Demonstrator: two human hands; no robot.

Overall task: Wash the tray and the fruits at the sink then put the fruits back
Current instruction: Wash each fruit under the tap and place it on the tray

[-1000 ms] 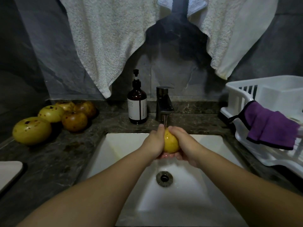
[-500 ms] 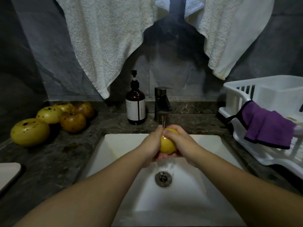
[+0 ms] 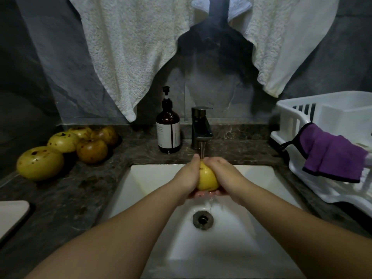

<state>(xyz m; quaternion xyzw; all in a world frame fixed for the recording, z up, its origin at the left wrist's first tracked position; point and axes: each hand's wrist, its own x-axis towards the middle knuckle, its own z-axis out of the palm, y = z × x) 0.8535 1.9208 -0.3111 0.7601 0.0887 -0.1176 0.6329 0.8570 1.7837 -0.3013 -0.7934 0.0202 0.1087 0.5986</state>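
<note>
A yellow fruit [image 3: 207, 177] is held between both hands over the sink [image 3: 153, 178], directly under the stream of water [image 3: 202, 151] that runs from the tap [image 3: 201, 127]. The left hand [image 3: 188, 175] is curled round the fruit's left side, and the right hand [image 3: 223, 174] is wrapped round its right side, so the fruit is clasped from both sides with fingers seen beneath it. Water is seen dripping from below the cupped hands toward the drain [image 3: 203, 219], which lies just below and nearer the camera than the grip.

Behind the grip and slightly to its left, a brown pump bottle [image 3: 168, 129] is stood on the dark stone counter [image 3: 60, 198], just beside the tap. Well to the left of the grip, five more fruits [image 3: 66, 150] are gathered on the counter: a large yellow one at the front, others yellow and brownish behind it, touching one another. At the far left edge, low down, part of a pale flat object [image 3: 11, 216] is seen; whether it is the tray cannot be told. To the right of the grip, a white dish rack [image 3: 302, 174] is placed on the counter, with a purple cloth [image 3: 332, 156] draped over its near wall. Above and behind the grip, white towels [image 3: 128, 47] are hung against the grey wall.
</note>
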